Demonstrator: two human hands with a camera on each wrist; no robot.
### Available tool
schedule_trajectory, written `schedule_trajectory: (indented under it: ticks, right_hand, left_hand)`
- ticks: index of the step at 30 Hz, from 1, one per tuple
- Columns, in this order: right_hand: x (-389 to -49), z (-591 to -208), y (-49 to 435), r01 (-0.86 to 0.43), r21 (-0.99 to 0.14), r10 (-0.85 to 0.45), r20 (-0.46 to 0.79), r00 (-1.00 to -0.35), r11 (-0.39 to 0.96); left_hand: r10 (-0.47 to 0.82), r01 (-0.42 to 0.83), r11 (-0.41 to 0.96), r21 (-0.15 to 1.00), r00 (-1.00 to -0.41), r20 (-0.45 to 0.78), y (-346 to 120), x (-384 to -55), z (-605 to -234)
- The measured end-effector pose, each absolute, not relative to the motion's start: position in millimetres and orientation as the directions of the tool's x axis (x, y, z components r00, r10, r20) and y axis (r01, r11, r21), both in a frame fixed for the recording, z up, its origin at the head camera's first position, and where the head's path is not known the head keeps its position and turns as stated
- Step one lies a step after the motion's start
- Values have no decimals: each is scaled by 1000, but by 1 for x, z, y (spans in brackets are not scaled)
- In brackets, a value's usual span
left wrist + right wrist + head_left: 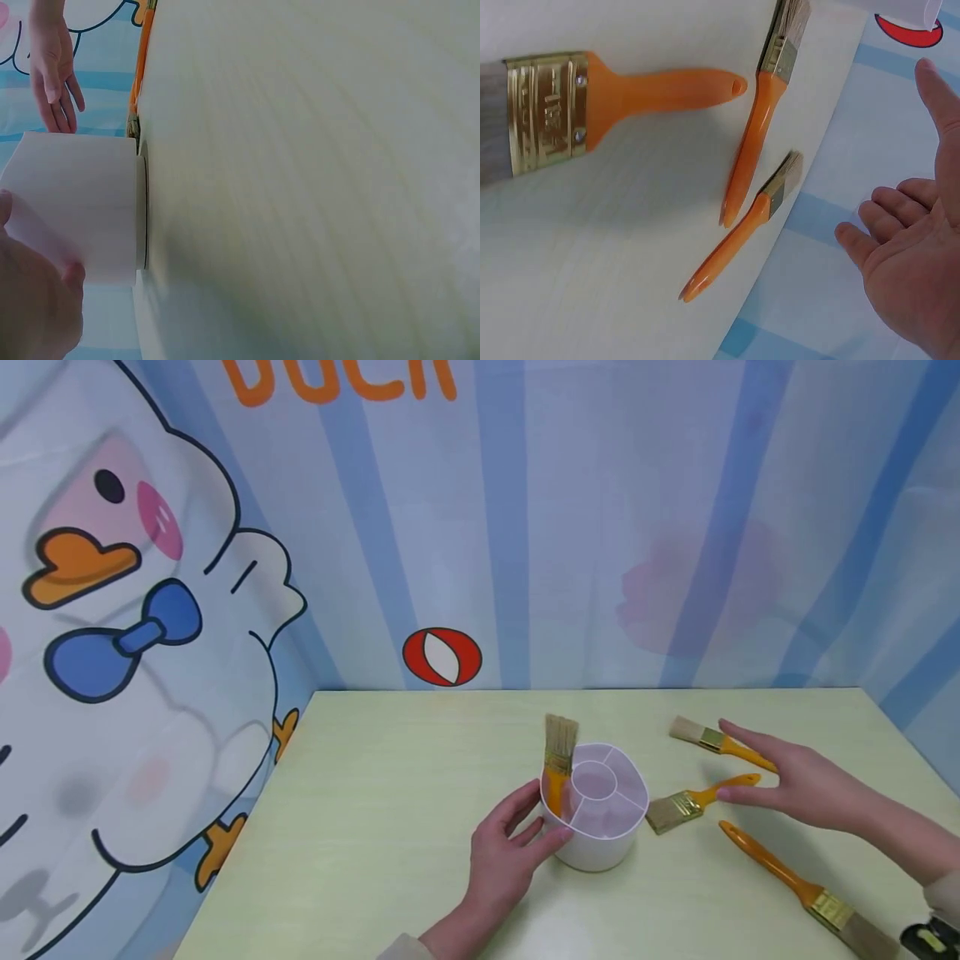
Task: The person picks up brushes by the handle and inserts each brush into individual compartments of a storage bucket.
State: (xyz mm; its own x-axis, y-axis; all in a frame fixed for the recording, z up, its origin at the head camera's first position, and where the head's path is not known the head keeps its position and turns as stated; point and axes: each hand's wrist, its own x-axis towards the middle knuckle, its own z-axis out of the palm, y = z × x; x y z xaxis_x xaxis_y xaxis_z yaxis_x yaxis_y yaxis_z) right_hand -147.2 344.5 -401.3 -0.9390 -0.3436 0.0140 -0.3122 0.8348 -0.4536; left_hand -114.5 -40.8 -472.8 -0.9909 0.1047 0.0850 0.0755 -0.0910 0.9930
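A white round holder (596, 852) with several compartments stands on the table, and my left hand (506, 852) grips its left side, thumb at the front. One paintbrush (559, 756) stands bristles up in the holder's left compartment. My right hand (817, 785) hovers over the right side with thumb and fingers spread, holding nothing. Below it lie a small paintbrush (711, 739) at the back and a medium paintbrush (678, 810) nearer the holder. A wide paintbrush (551, 112) lies closest to the front right. In the right wrist view, the palm is apart from all three brushes.
The pale table (360, 793) ends at the back against a blue striped cloth (570, 527) with cartoon prints. A black strap (933, 937) shows at my right wrist.
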Motion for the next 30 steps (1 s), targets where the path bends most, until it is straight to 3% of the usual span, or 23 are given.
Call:
schedule_trajectory:
  ticks: [13,30]
  right_hand:
    - [-178,-418,369,-275,-417,-344,-100,-934,866]
    - [-208,-437,384,-307,-254,-342,-108,-933,917]
  left_hand:
    - [96,83,-88,993,-991,92,-41,-114,-473]
    - [91,102,-86,991,-990,110,-41,-114,-473]
